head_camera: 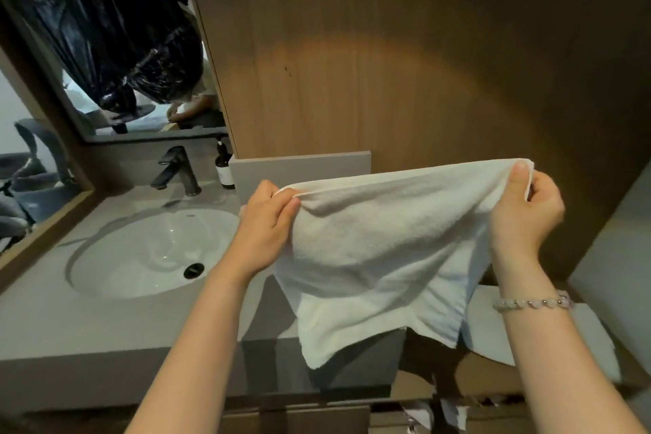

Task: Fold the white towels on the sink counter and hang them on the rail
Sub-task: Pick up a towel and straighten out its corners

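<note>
Towel (380, 250) hangs in the middle of the frame, stretched by its upper edge between both hands, its lower edge dangling over the right end of the counter (70, 321). The left hand (267, 225) pinches the upper left corner between thumb and curled fingers, and the right hand (528, 215), slightly higher at the right of the frame with a bracelet (532, 303) on its wrist, clamps the upper right corner likewise. Sink (105, 278), tap (176, 169) and bottle (223, 166) sit at left below a mirror (105, 46)

White towel (380, 257) doubled, hanging midair
</note>
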`<action>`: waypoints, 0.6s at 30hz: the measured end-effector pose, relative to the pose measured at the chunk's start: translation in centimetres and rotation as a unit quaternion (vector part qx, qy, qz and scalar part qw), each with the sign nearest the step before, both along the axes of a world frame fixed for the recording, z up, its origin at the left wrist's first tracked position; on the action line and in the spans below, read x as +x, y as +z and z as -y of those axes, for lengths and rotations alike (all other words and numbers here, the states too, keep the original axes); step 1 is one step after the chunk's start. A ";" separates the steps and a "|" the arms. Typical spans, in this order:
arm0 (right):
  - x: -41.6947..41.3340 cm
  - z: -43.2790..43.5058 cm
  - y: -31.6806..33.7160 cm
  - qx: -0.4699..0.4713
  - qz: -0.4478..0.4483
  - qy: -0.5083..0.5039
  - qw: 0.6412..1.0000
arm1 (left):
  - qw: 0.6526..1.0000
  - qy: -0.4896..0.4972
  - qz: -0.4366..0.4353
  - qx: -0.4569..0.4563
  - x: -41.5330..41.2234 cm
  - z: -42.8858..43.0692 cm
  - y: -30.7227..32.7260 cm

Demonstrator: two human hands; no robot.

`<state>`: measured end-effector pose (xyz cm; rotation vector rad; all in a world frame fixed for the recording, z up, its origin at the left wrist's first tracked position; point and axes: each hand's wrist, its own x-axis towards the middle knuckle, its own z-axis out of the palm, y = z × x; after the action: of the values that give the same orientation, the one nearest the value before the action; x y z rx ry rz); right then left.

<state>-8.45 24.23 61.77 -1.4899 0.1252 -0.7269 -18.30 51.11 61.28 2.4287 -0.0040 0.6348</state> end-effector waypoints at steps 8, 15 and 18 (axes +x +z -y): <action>-3.3 3.3 0.6 -0.004 -0.006 0.036 0.999 | 0.998 0.037 0.022 0.036 -6.2 2.6 3.9; -3.7 3.0 -2.5 -0.013 -0.077 0.087 0.993 | 0.995 0.072 -0.061 0.044 -6.2 1.0 3.7; -3.1 0.9 -4.0 -0.040 -0.083 0.089 0.992 | 0.990 0.103 -0.091 0.019 -5.6 -1.1 2.1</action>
<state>-11.54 23.30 57.78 -1.6139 0.0887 -0.4682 -23.95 52.23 63.34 2.5365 0.3151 0.5041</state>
